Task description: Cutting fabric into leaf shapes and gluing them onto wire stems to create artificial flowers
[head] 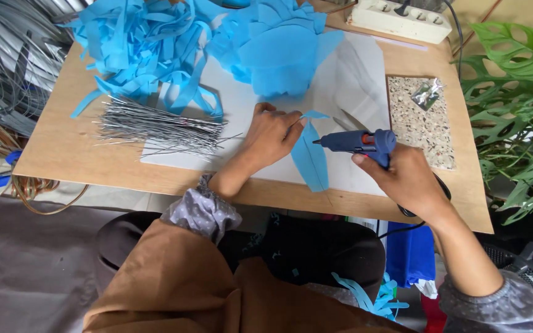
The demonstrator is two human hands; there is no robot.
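My left hand (271,137) pinches the top of a long blue leaf-shaped foam piece (311,157) that lies on a white sheet (353,80). My right hand (405,176) grips a blue hot glue gun (360,142). Its nozzle points left, close to the upper part of the blue piece. A black cord runs from the gun off the board's near edge. A bundle of thin silver wires (155,126) lies to the left of my left hand.
A wooden board (57,148) carries piles of blue foam strips (143,43) and cut blue shapes (279,46) at the back. A speckled tile (417,126) with a small foil packet sits right. A white power strip (399,20) lies behind. Green leaves (519,92) stand at right.
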